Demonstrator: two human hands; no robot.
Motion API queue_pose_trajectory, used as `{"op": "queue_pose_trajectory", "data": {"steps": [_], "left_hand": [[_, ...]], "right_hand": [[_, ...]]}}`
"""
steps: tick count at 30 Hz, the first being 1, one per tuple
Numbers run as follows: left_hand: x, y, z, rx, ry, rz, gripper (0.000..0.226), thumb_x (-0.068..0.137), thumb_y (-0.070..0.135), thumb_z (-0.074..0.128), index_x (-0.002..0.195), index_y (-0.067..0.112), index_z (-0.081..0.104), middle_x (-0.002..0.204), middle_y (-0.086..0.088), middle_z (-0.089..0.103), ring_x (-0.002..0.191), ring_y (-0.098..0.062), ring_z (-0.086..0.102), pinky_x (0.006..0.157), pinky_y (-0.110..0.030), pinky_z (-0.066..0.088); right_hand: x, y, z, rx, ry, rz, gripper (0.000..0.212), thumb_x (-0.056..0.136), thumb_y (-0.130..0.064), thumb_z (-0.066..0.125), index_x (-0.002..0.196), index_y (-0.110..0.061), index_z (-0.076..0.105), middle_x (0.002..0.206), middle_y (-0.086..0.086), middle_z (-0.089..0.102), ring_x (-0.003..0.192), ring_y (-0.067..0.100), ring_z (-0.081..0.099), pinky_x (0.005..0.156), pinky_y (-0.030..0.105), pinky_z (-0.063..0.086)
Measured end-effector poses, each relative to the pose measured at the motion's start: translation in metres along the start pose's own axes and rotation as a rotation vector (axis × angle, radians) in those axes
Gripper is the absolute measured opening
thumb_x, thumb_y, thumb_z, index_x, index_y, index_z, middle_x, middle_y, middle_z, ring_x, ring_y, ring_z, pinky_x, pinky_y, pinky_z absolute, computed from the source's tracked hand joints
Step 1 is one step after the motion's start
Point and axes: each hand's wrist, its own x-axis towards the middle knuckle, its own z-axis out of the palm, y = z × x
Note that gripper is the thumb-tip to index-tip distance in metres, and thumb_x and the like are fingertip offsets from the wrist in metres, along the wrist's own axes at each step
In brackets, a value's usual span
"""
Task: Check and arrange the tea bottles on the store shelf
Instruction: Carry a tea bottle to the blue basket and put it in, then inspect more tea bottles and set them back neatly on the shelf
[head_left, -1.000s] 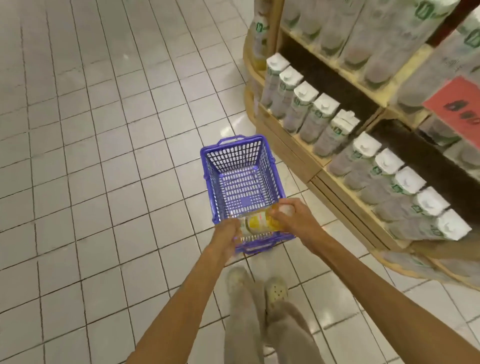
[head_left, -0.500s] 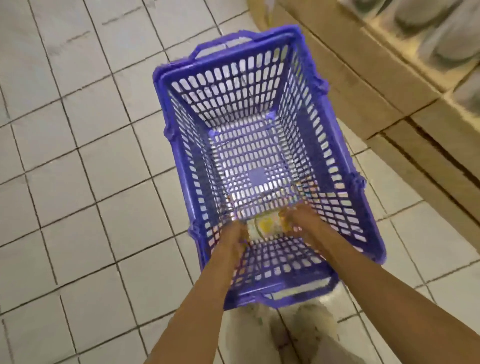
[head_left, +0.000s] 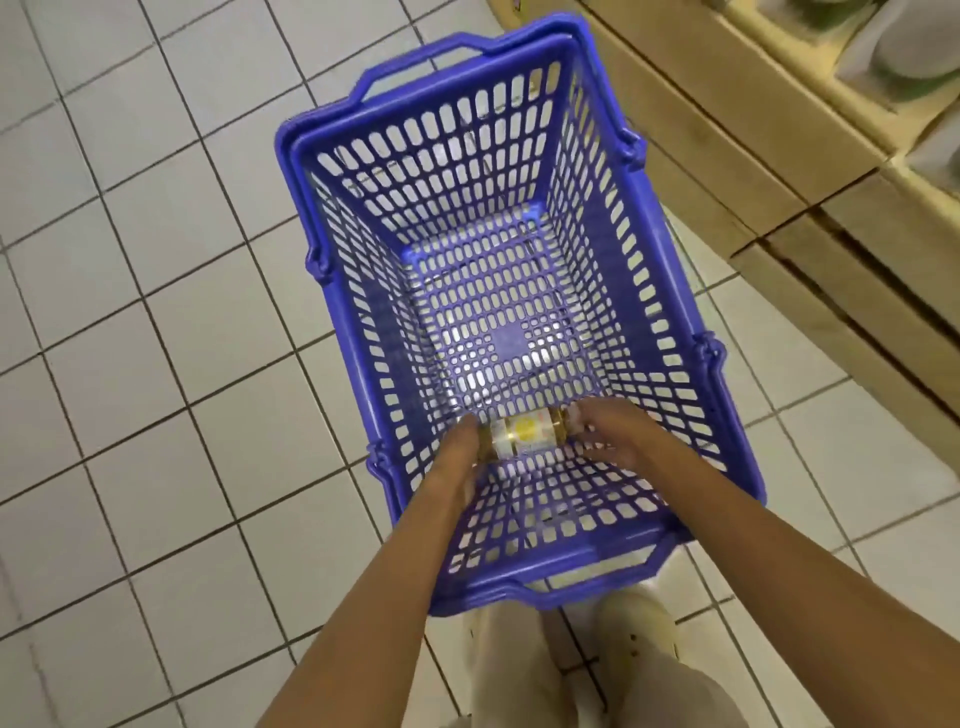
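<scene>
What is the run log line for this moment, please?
both hands hold tea bottle | lying sideways, low in blue basket | basket on floor

A floor of pale square tiles with dark grout lines fills the view. A light wooden shelf unit runs along the upper right corner, its base meeting the floor.

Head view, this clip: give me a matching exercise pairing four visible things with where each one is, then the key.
Things:
1. small yellow-labelled tea bottle
2. blue perforated plastic basket
3. pale wooden store shelf
4. left hand

Places:
A. on the white tiled floor
B. at the frame's upper right
C. lying sideways on the basket's bottom, between both hands
D. at the bottle's left end

Pairs: 1-C, 2-A, 3-B, 4-D. The right hand holds the bottle's other end.
</scene>
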Motion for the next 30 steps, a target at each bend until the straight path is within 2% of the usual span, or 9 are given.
{"op": "queue_pose_trajectory", "data": {"steps": [3, 6, 9, 12, 14, 18, 22, 25, 30], "left_hand": [[-0.094, 0.029, -0.006, 0.063, 0.002, 0.111, 0.028, 0.101, 0.007, 0.035, 0.078, 0.011, 0.050, 0.079, -0.008, 0.052, 0.062, -0.017, 0.046, 0.056, -0.026, 0.034], [-0.241, 0.057, -0.014, 0.021, -0.013, 0.267, 0.024, 0.096, 0.005, 0.042, 0.078, 0.012, 0.055, 0.084, -0.012, 0.053, 0.076, -0.022, 0.049, 0.064, -0.026, 0.037], [-0.409, 0.064, -0.024, 0.084, -0.123, 0.352, 0.019, 0.096, 0.005, 0.044, 0.084, 0.010, 0.058, 0.081, -0.010, 0.055, 0.072, -0.019, 0.049, 0.060, -0.023, 0.035], [-0.539, 0.052, -0.030, 0.251, -0.189, 0.412, 0.030, 0.098, 0.005, 0.044, 0.072, 0.014, 0.055, 0.066, -0.003, 0.053, 0.054, -0.009, 0.046, 0.050, -0.020, 0.033], [-0.596, 0.043, -0.030, 0.352, -0.254, 0.461, 0.028, 0.100, 0.009, 0.044, 0.075, 0.011, 0.058, 0.061, 0.001, 0.057, 0.046, -0.001, 0.049, 0.048, -0.015, 0.034], [-0.666, 0.018, -0.030, 0.625, -0.449, 0.504, 0.028, 0.100, 0.011, 0.045, 0.080, 0.010, 0.064, 0.068, -0.004, 0.059, 0.057, -0.008, 0.053, 0.055, -0.021, 0.038], [-0.708, -0.021, -0.029, 0.924, -0.542, 0.574, 0.020, 0.099, 0.017, 0.048, 0.090, 0.013, 0.065, 0.067, 0.007, 0.066, 0.060, -0.005, 0.059, 0.062, -0.026, 0.044], [-0.734, -0.062, -0.021, 1.081, -0.642, 0.556, 0.026, 0.101, 0.012, 0.040, 0.086, 0.017, 0.061, 0.079, 0.002, 0.065, 0.070, -0.006, 0.058, 0.064, -0.021, 0.040], [-0.765, -0.170, -0.016, 1.442, -0.787, 0.509, 0.027, 0.101, 0.008, 0.032, 0.110, 0.006, 0.058, 0.104, -0.011, 0.062, 0.079, -0.013, 0.057, 0.068, -0.022, 0.039]], "right_hand": [[-0.098, -0.012, -0.016, 0.022, 0.004, -0.248, 0.019, 0.096, -0.009, 0.049, 0.111, -0.006, 0.060, 0.099, 0.012, 0.061, 0.091, 0.023, 0.056, 0.081, 0.038, 0.050], [-0.252, -0.023, -0.044, 0.099, 0.046, -0.501, 0.013, 0.094, -0.008, 0.055, 0.103, -0.003, 0.064, 0.098, 0.017, 0.064, 0.092, 0.026, 0.060, 0.089, 0.045, 0.050], [-0.421, -0.011, -0.083, 0.257, 0.048, -0.696, 0.012, 0.090, -0.004, 0.059, 0.099, -0.001, 0.066, 0.099, 0.016, 0.070, 0.089, 0.024, 0.067, 0.075, 0.036, 0.058], [-0.554, 0.021, -0.118, 0.381, 0.085, -0.731, 0.013, 0.084, -0.009, 0.062, 0.095, -0.003, 0.067, 0.088, 0.013, 0.073, 0.078, 0.018, 0.070, 0.062, 0.026, 0.056], [-0.616, 0.047, -0.135, 0.412, 0.137, -0.754, 0.011, 0.088, 0.002, 0.057, 0.091, -0.002, 0.067, 0.082, 0.014, 0.072, 0.071, 0.016, 0.070, 0.058, 0.025, 0.056], [-0.703, 0.123, -0.141, 0.420, 0.249, -0.789, 0.016, 0.088, 0.004, 0.058, 0.091, -0.007, 0.070, 0.083, 0.013, 0.073, 0.076, 0.015, 0.069, 0.065, 0.025, 0.055], [-0.760, 0.234, -0.120, 0.628, 0.388, -0.780, 0.018, 0.080, -0.015, 0.069, 0.098, -0.013, 0.071, 0.092, 0.007, 0.074, 0.091, 0.017, 0.069, 0.075, 0.023, 0.054], [-0.783, 0.324, -0.091, 0.776, 0.567, -0.773, 0.020, 0.088, -0.003, 0.063, 0.105, -0.013, 0.070, 0.100, 0.004, 0.073, 0.096, 0.015, 0.068, 0.081, 0.022, 0.053], [-0.805, 0.462, -0.023, 1.147, 0.816, -0.659, 0.026, 0.089, 0.005, 0.057, 0.107, -0.011, 0.067, 0.100, 0.008, 0.073, 0.095, 0.021, 0.069, 0.080, 0.026, 0.055]]}}
